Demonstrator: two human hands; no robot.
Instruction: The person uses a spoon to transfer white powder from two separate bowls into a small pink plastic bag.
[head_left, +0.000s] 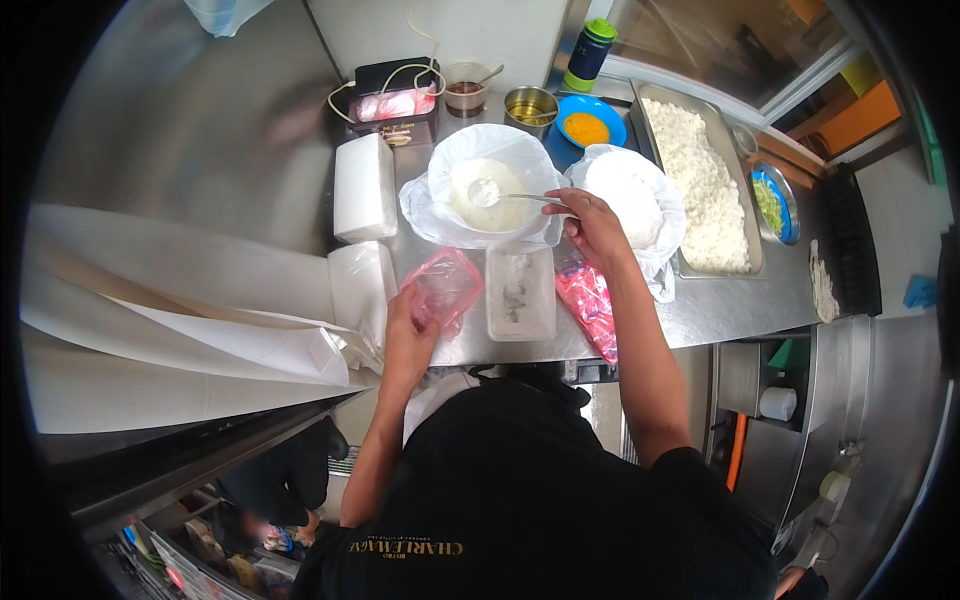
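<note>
My right hand (592, 225) grips a metal spoon (529, 197) by its handle; white powder or paste heaps its bowl, over a basin lined with white plastic (491, 139) that holds a pale cream mass. In my left hand (412, 315) is a thin pink plastic bag (450, 281), its mouth spread wide. Between the hands, near the counter's edge, sits a translucent rectangular container (520, 322) with white residue. A second plastic-lined container (626, 191), full of white powder, lies just beyond my right hand. Pink plastic packaging (589, 304) rests partly behind my right forearm.
Wrapped white stacks (364, 187) stand at the left. Along the back are a dark box (397, 131), a cup of dark sauce (465, 90), a metal pot (531, 109), a blue bowl (589, 124) and a bottle (591, 56). A deep tray of white crumbly food (701, 187) stands at the right.
</note>
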